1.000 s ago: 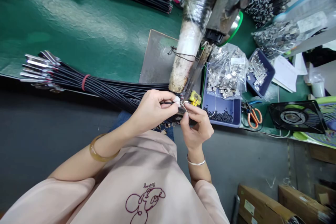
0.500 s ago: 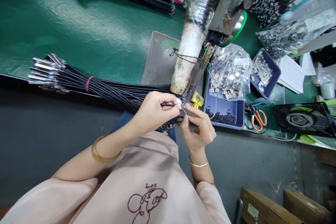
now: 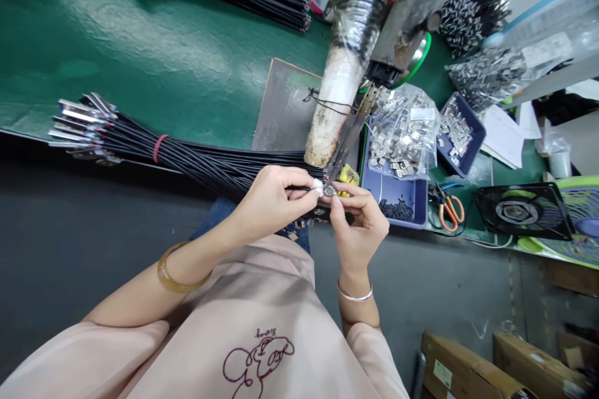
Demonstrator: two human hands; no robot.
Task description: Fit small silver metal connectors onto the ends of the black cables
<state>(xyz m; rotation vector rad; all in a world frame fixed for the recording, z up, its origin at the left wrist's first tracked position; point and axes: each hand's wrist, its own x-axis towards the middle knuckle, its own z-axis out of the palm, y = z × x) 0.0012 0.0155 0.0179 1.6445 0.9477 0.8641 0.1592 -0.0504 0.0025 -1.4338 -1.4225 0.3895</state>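
Observation:
My left hand (image 3: 276, 199) is closed in a pinch on a thin black cable (image 3: 299, 187), and a white cover shows on a fingertip. Facing it, my right hand (image 3: 359, 224) pinches a small silvery metal piece (image 3: 330, 191) against the cable's end. Fingertips hide most of that joint. Just above both hands is the lower end of a slim metal bar (image 3: 346, 146). Behind my left hand lies a bundle of black cables (image 3: 206, 162) with metal plugs, tied by a red band.
A white-wrapped duct (image 3: 330, 100) hangs low over a grey board (image 3: 283, 106). A yellow sponge-like item (image 3: 349, 176) sits beside a blue tray (image 3: 421, 199) with a bag of metal parts (image 3: 402, 131). Further right are orange-handled pliers (image 3: 452, 212) and a black fan (image 3: 524, 212).
My right hand has shifted slightly, and its fingertips have moved up to the cable's end. The silvery piece between the hands now shows more plainly. My left hand keeps its pinch.

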